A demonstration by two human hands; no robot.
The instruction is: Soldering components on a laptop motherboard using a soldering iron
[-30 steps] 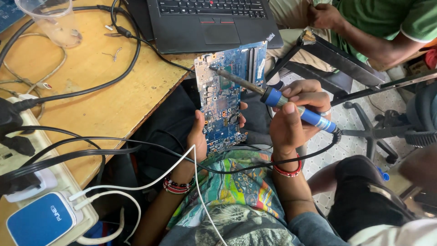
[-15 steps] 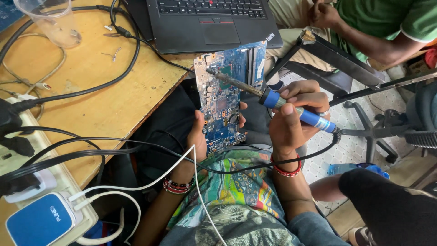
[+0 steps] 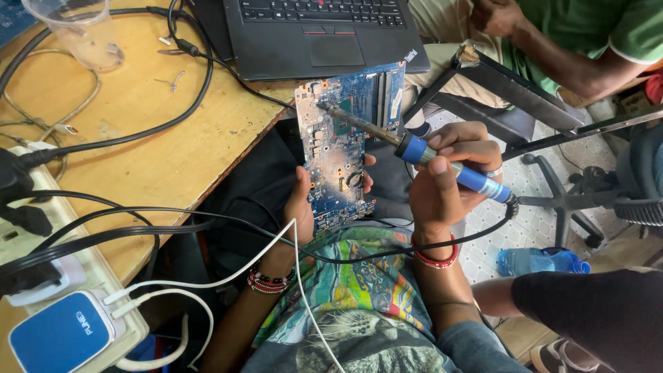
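Observation:
My left hand (image 3: pixel 301 207) grips the lower left edge of a blue circuit board (image 3: pixel 345 145), holding it upright over my lap. In my right hand (image 3: pixel 445 176) is a blue-handled soldering iron (image 3: pixel 452 167), held like a pen. Its dark metal tip (image 3: pixel 323 107) touches the upper left part of the board. The iron's black cord (image 3: pixel 387 252) trails from the handle across my lap. Beaded bracelets sit on both wrists.
A wooden table (image 3: pixel 173 152) on the left carries a black laptop (image 3: pixel 318 31), a clear plastic cup (image 3: pixel 86 34), black cables and a power strip (image 3: pixel 69 276) with a blue charger (image 3: pixel 59 335). Another person in a green shirt (image 3: pixel 573 34) sits at upper right. A plastic bottle (image 3: pixel 542 261) lies on the floor.
My hands, the board and the iron have stayed almost still. A dark-clothed person at the lower right has shifted, uncovering the bottle on the floor.

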